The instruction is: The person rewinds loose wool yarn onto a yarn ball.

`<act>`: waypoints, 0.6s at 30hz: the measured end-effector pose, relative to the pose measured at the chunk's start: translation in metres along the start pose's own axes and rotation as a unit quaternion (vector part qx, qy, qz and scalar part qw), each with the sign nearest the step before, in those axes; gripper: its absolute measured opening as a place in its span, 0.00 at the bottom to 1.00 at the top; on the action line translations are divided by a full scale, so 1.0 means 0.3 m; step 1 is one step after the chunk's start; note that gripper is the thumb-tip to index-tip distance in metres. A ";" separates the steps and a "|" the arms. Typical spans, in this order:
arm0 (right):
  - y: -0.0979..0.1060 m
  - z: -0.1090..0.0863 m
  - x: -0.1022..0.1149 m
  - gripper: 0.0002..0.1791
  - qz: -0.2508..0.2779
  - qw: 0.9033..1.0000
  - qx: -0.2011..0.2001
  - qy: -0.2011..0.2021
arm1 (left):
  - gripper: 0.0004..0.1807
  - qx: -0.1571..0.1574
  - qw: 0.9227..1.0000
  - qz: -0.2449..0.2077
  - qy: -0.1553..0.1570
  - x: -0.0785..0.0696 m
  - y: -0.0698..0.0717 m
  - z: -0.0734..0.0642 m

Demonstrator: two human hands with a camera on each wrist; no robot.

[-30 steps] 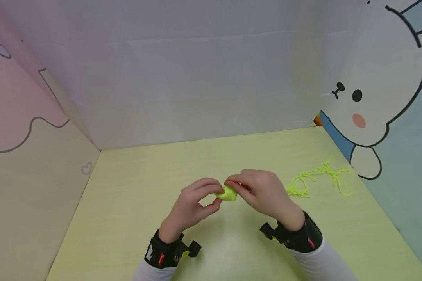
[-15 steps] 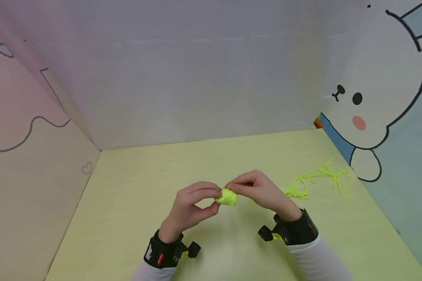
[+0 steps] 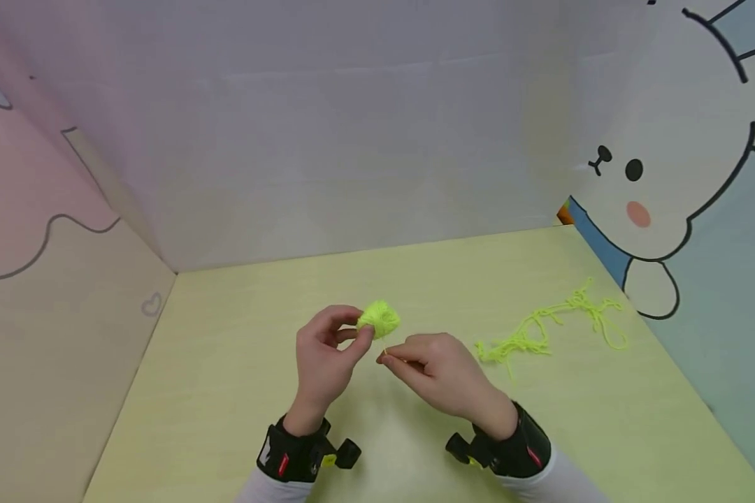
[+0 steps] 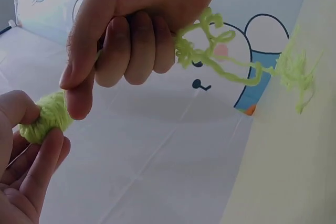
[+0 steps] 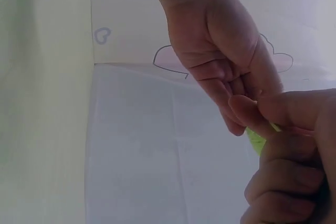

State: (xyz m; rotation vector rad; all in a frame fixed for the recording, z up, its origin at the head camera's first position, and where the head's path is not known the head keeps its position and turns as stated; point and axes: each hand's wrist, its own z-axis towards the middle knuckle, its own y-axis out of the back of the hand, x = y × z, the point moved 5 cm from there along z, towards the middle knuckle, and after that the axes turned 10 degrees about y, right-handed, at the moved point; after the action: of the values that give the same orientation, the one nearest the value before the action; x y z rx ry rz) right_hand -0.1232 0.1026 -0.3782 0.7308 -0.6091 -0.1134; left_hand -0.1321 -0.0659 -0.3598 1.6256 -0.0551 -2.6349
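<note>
A small neon-yellow ball of yarn (image 3: 379, 318) is held between the thumb and fingers of my left hand (image 3: 324, 367), raised above the table. Just below and right of it, my right hand (image 3: 447, 374) pinches a thin yarn strand (image 3: 384, 344) that comes off the ball. From the left wrist view, the ball (image 4: 50, 116) looks wound in ridged layers, and the right hand's thumb and index finger come close to its side. Mostly hidden behind fingers in the right wrist view, the ball (image 5: 255, 141) shows only as a yellow-green patch.
A loose, tangled length of the same yarn (image 3: 531, 339) lies on the pale yellow table (image 3: 239, 321), right of the hands. Upright panels with cartoon drawings (image 3: 642, 181) border the table at the back and both sides.
The ball has moved up and left in my left hand, which has turned more upright. My right hand has come down and left, drawing a short strand between itself and the ball.
</note>
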 end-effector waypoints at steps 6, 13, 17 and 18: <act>0.009 0.006 0.046 0.05 -0.050 0.998 0.022 0.035 | 0.11 -0.035 0.998 0.011 0.044 0.031 0.013 0.001; 0.031 0.007 0.077 0.05 -0.079 0.995 0.032 0.054 | 0.11 -0.054 0.997 0.020 0.046 0.111 0.035 0.006; 0.055 0.010 0.093 0.05 -0.089 0.993 0.029 0.069 | 0.11 -0.050 0.996 0.032 0.059 0.098 0.036 0.009; 0.063 0.012 0.097 0.06 -0.090 0.993 0.026 0.072 | 0.11 -0.047 0.996 0.039 0.064 0.083 0.034 0.011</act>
State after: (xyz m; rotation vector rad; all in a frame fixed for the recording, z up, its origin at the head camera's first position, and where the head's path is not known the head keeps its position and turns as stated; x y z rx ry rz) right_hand -0.1033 0.1058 -0.3497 0.8367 -0.4082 -0.2101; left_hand -0.1460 -0.0775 -0.3801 1.7185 0.0098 -2.4324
